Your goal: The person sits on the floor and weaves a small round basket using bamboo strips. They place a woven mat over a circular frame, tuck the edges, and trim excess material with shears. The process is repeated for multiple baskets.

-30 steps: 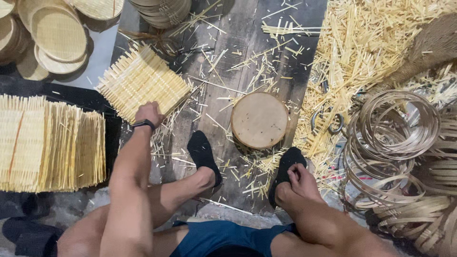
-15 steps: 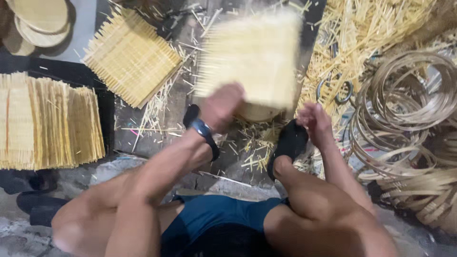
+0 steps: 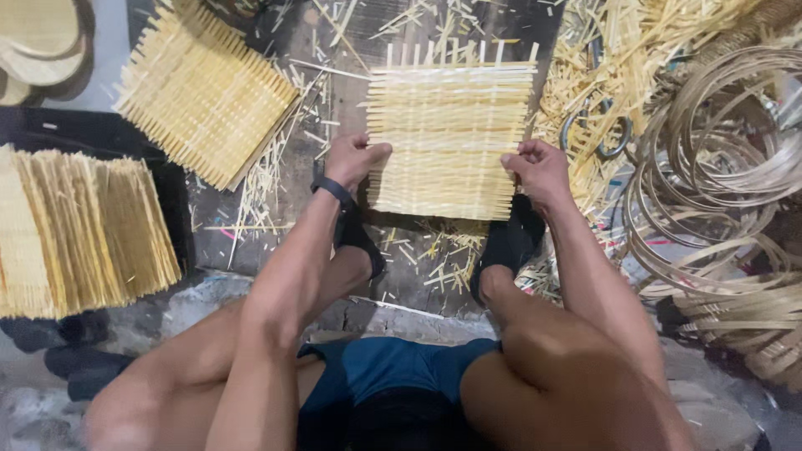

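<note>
Two hands hold one square woven bamboo mat (image 3: 449,138) flat between them: left hand (image 3: 352,160) pinches its left edge, right hand (image 3: 539,169) its right edge, both equally near, above the dark board (image 3: 334,92).

From my remote feed, the woven mat (image 3: 451,138) hides whatever it rests on. The bamboo hoops (image 3: 727,167) and strip bundle (image 3: 75,225) run off frame; my fingertips curl unseen behind the mat's edges.
</note>
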